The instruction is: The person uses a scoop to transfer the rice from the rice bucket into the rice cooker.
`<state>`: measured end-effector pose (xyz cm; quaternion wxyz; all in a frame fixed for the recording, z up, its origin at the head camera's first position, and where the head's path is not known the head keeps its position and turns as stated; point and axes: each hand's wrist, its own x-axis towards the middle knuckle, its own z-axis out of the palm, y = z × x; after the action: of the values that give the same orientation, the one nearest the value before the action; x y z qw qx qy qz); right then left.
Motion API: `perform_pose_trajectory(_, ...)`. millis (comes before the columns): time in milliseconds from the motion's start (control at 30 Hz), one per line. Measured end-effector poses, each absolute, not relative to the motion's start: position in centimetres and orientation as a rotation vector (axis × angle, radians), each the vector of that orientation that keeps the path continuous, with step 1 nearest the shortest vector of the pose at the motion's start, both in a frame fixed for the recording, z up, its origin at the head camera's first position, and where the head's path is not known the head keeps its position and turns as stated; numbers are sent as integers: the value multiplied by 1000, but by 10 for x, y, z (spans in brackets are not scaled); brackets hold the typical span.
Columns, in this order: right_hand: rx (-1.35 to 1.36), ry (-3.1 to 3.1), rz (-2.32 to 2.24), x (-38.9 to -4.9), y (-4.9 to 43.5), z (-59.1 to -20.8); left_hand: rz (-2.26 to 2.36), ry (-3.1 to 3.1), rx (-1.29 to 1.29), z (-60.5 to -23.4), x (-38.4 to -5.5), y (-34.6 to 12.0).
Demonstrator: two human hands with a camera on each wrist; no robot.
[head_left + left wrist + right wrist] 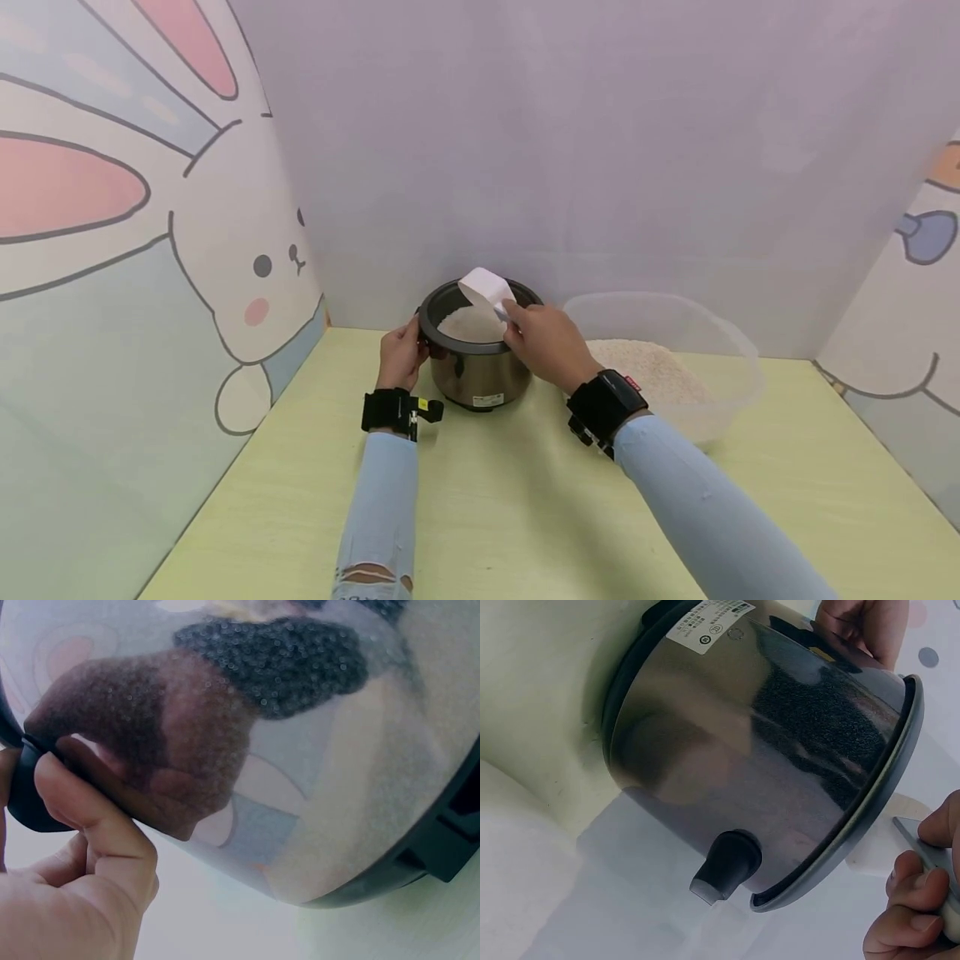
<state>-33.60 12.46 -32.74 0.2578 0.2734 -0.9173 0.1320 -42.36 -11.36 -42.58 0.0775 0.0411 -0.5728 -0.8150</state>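
A rice cooker (480,379) with a shiny metallic body and dark rim stands near the back wall, white rice (468,325) inside it. On its left side, my left hand (400,357) grips the black side handle (34,799), thumb and fingers around it. My right hand (553,343) holds a white scoop (486,288) by its handle. The scoop is tipped over the cooker's opening, its mouth towards the rice; its inside is hidden. In the right wrist view, the right fingers (915,900) curl around the scoop handle, beside the cooker's rim.
Right of the cooker, partly behind my right forearm, stands a translucent plastic tub (738,358) holding rice (652,367). Both are on a pale yellow-green table (480,508). A plain wall closes the back; rabbit-printed panels (232,275) flank the sides.
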Motion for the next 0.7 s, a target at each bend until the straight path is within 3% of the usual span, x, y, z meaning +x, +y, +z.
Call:
perform_pose_trajectory(267,705,-2495,463,-336,146,-328,-2444,-1717,123,-426,-424,-113)
perform_pose_trajectory(700,497,-2548,433,-321,242,-336,-2485,-1720,129,-429,-427,-114)
